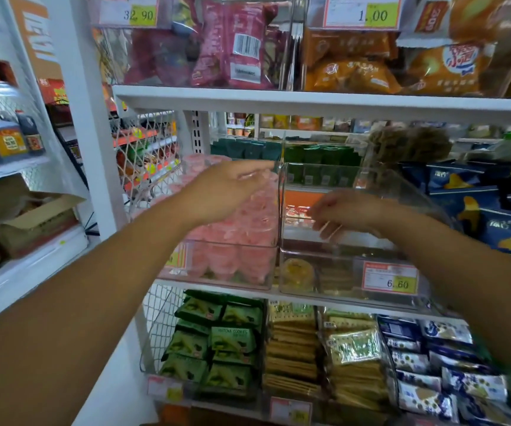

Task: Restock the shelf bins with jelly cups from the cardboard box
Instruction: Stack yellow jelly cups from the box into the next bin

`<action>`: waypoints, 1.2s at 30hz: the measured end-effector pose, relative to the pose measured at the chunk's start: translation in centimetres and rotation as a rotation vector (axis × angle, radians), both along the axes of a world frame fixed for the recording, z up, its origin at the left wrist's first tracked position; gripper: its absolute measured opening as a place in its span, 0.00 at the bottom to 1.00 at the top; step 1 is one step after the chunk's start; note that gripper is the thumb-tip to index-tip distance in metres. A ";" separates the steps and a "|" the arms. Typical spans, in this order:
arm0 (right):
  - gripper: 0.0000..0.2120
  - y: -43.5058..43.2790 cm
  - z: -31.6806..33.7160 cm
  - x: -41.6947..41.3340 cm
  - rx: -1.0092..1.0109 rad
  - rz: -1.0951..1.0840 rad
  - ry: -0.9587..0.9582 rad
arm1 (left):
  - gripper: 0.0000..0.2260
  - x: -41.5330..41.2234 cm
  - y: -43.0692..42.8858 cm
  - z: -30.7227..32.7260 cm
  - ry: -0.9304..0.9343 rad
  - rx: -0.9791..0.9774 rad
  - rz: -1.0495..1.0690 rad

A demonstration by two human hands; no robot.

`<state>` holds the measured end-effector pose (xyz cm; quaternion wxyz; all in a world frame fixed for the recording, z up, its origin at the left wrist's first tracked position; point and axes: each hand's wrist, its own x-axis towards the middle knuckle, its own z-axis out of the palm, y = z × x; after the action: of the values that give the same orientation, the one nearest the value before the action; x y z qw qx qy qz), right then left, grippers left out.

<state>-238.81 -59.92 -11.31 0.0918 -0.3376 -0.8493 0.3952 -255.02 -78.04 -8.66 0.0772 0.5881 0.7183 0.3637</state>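
Observation:
A clear bin on the middle shelf is heaped with pink jelly cups. My left hand lies over the top of that pile with fingers stretched out, touching the cups. To its right a second clear bin holds one yellow jelly cup at its front left corner. My right hand hovers inside this bin's open top, fingers loosely spread and pointing down, holding nothing. An open cardboard box sits on a side shelf at the far left.
A price tag reading 6.60 hangs on the right bin. Green cookie packs, cracker packs and blue-white packets fill the shelf below. Pink and orange snack bags fill the shelf above. Blue bags stand at the right.

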 end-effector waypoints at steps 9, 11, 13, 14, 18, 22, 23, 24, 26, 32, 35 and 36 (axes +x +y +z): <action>0.11 -8.9 -1.1 4.0 -0.078 0.380 0.013 | 0.07 3.1 -6.9 -7.4 -0.165 -0.144 -0.092; 0.13 -10.4 -5.6 4.1 -0.182 0.491 -0.196 | 0.06 3.9 -7.9 -11.1 -0.099 -0.448 -0.192; 0.13 -11.8 -12.7 3.9 -0.279 0.528 -0.401 | 0.07 4.5 -8.6 -17.1 -0.013 -0.699 -0.268; 0.13 -12.5 -16.9 4.0 -0.309 0.529 -0.484 | 0.09 4.7 -8.8 -20.8 0.017 -0.784 -0.294; 0.11 -14.3 -32.6 5.8 -0.402 0.450 -0.724 | 0.13 5.3 -10.8 -35.8 -0.064 -1.116 -0.321; 0.08 -14.9 -42.6 8.1 -0.634 0.117 -0.647 | 0.13 5.5 -12.4 -46.1 -0.266 -1.159 -0.218; 0.10 -15.2 -44.4 8.6 -0.644 0.012 -0.607 | 0.13 5.9 -12.6 -47.8 -0.357 -1.132 -0.153; 0.18 -15.2 -46.6 9.2 -0.639 -0.068 -0.573 | 0.13 6.2 -12.9 -49.3 -0.462 -1.110 -0.081; 0.31 -15.1 -50.5 10.2 -0.603 -0.141 -0.540 | 0.15 6.8 -13.2 -51.6 -0.595 -1.085 0.007; 0.25 -14.7 -55.7 10.3 -0.546 -0.230 -0.450 | 0.23 8.3 -10.8 -55.4 -0.735 -1.089 0.054; 0.15 -14.2 -56.1 9.3 -0.530 -0.233 -0.402 | 0.27 8.6 -9.6 -56.5 -0.749 -1.048 0.100; 0.15 -14.0 -56.3 8.8 -0.508 -0.221 -0.405 | 0.28 8.6 -9.3 -56.9 -0.767 -1.046 0.103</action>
<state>-229.96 -73.95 -67.64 -0.1233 -0.5113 -0.6830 0.5068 -246.45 -87.33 -65.51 0.5867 0.2664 0.7492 0.1533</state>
